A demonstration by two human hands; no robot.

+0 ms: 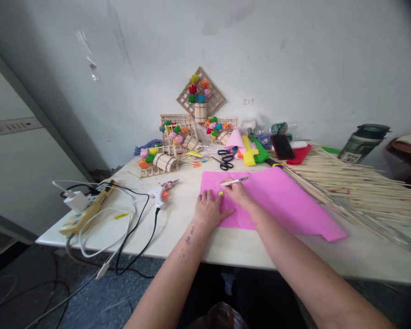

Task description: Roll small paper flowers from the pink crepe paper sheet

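A large pink sheet (277, 201) lies across the table in front of me. My left hand (208, 210) rests flat on its left end, fingers spread. By the left fingertips a small round yellow piece (220, 194) sits on the sheet; I cannot tell what it is made of. My right hand (235, 192) grips a white pen (234, 181), its tip low over the sheet, just above the yellow piece. Whether the tip touches the sheet is too small to tell.
A glue gun (160, 194) and a power strip (89, 212) with cables lie left. Behind are scissors (226, 160), flower-decorated stick frames (200, 93), folded yellow paper (249, 153) and a phone (282, 147). Thin wooden sticks (356, 183) and a dark green bottle (363, 144) occupy the right.
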